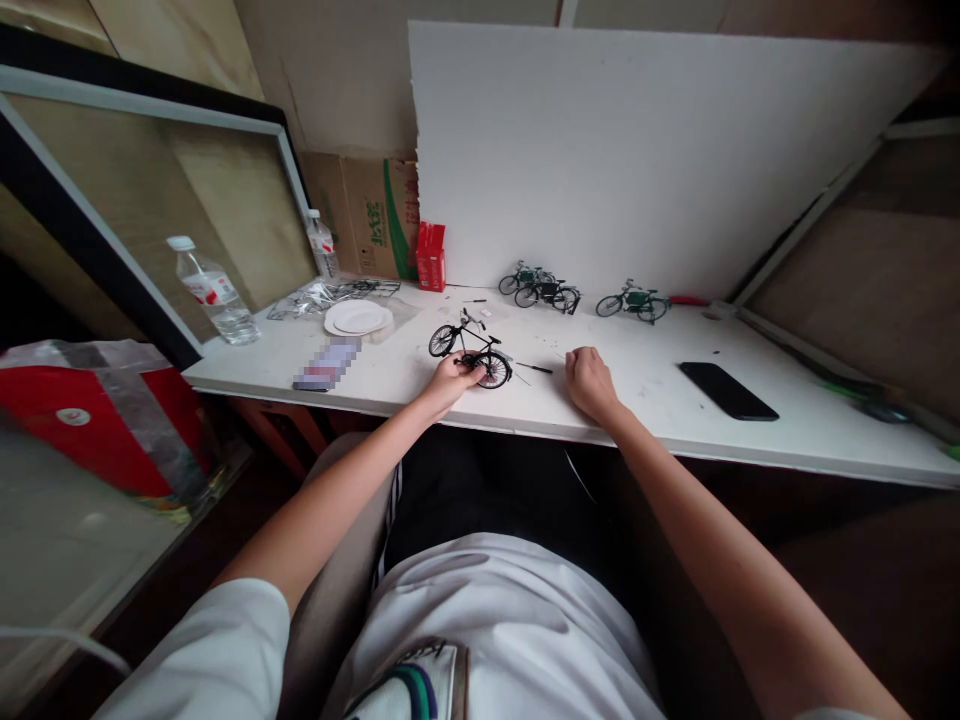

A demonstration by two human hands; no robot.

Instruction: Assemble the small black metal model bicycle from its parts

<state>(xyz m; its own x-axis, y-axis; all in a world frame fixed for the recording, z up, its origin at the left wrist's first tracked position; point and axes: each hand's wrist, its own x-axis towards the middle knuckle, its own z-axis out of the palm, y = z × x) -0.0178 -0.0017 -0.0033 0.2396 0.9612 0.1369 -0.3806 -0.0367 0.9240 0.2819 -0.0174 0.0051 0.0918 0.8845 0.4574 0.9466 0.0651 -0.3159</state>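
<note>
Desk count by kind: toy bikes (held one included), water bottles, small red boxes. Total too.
Toy bikes: 4 (one in the left hand, three at the back)
Water bottles: 2
Small red box: 1
Total: 7

Open tabletop (645,350) separates right hand (590,382) from rear bicycles (634,301).

The white tabletop (637,400) looks smooth and matt, the black phone (729,390) glossy, the bottle (217,300) clear plastic (crinkly, too).
</note>
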